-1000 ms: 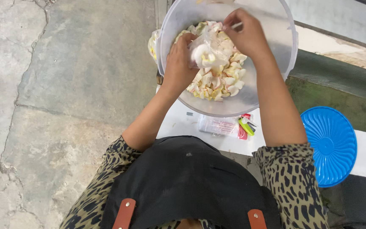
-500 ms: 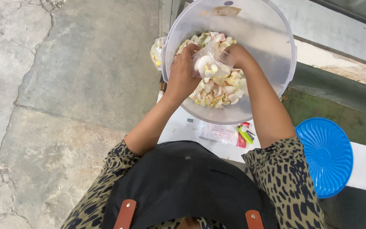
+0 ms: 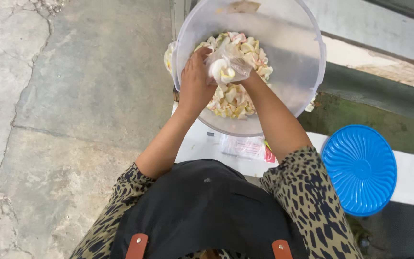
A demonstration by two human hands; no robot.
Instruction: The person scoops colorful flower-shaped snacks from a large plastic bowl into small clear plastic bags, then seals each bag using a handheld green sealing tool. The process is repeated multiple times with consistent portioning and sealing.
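Note:
A large clear plastic tub (image 3: 307,57) stands in front of me, holding a heap of pale, curled crackers (image 3: 235,98) in cream, pink and yellow. Over the heap I hold a small clear plastic bag (image 3: 228,64) with a few crackers inside. My left hand (image 3: 195,84) grips the bag from the left. My right hand (image 3: 245,79) is mostly hidden under the bag and holds it from the right; only its wrist and forearm show.
A blue ribbed round lid (image 3: 359,169) lies to the right on a white surface (image 3: 413,175). Small plastic packets (image 3: 247,146) lie under the tub's near edge. Grey cracked concrete floor (image 3: 63,96) fills the left. A dark green ledge (image 3: 374,115) runs behind the lid.
My right hand came down from the tub's far side to the bag. Both hands now meet on the bag, which has shifted slightly left over the crackers.

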